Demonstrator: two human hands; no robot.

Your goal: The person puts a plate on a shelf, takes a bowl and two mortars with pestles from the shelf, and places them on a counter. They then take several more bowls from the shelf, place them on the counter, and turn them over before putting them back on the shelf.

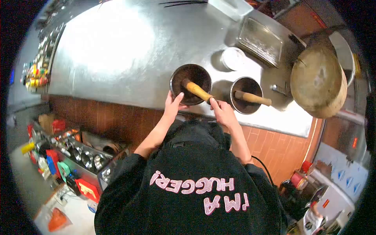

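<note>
A dark mortar (196, 74) stands at the near edge of the steel desk (117, 51), directly in front of the person. A wooden pestle (197, 91) leans inside it. Its thick end rests low in the bowl and its handle comes out over the near rim, toward the person's right side.

The left hand (173, 105) is closed on the near rim of the mortar, with the thumb on the edge. I judge that this grip keeps the bowl from sliding on the smooth metal. The right hand (222, 112) is clenched around the top end of the pestle, and the slant of the tool follows the line of that forearm. What lies in the bowl is too dark to see.

Just beside it, on the right, stands a second mortar (244, 85) with its own pestle (253, 98) laid across the rim. No hand touches it. Behind the two bowls sits a white round lid (233, 58), and further back a shallow metal tray (260, 40). At the far right, a thick round chopping block (318, 80) rests at the end of the desk, well apart from the hands.

Below the desk, on the left, a lower shelf (84, 156) carries a row of steel pots and some coloured packets.
</note>
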